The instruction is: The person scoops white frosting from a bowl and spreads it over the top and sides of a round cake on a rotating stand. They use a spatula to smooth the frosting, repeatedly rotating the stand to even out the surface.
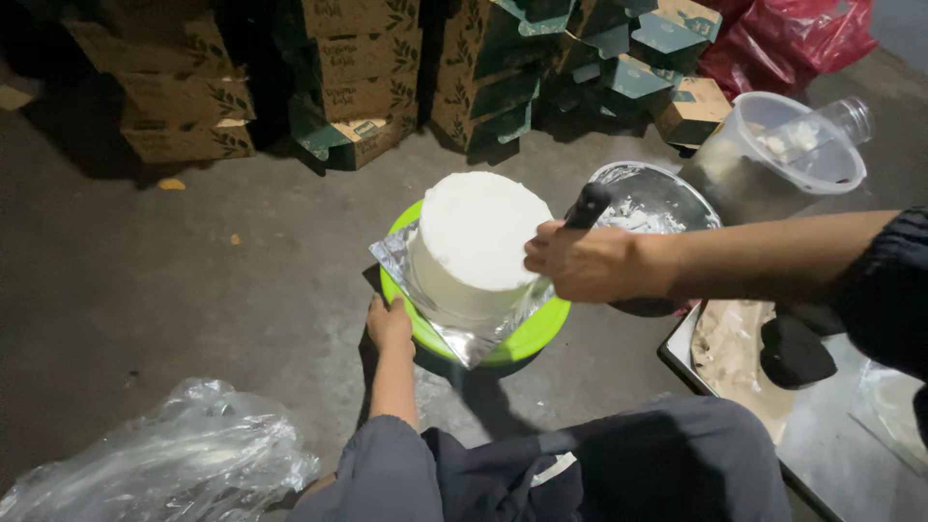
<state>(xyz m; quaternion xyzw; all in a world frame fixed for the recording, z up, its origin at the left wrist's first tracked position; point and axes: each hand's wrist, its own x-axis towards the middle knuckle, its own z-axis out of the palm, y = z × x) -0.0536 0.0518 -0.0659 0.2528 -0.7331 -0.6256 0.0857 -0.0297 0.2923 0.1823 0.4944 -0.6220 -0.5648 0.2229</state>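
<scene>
Far left, a crumpled clear plastic bag (164, 454) lies on the grey concrete floor (193, 290), well out of play. Moving in: the left hand (390, 324) sits low, forearm running straight up from the lap, fingers curled loosely against the near-left rim of the lime-green round turntable (532, 333). It touches rather than grips, and that is the weak spot: if the stand turns or slides too quickly, the square silver foil board (464, 333) can skid on it, since the board overhangs the rim at its near corner.

On that board, dead centre, stands the round white frosted cake (474, 237), upright with smooth sides. The right hand (580, 263) comes across from the right, arm stretched nearly level, wrist bent down, fingers wrapped tight round the black handle of a smoothing tool (587, 205) held against the cake's right flank. The blade itself is hidden behind the hand. Press too hard or tilt it and, I'd say, the frosting gouges or the cake shifts.

Right again, a frosting-smeared steel bowl (667, 198), then a clear plastic tub (802, 145).
</scene>
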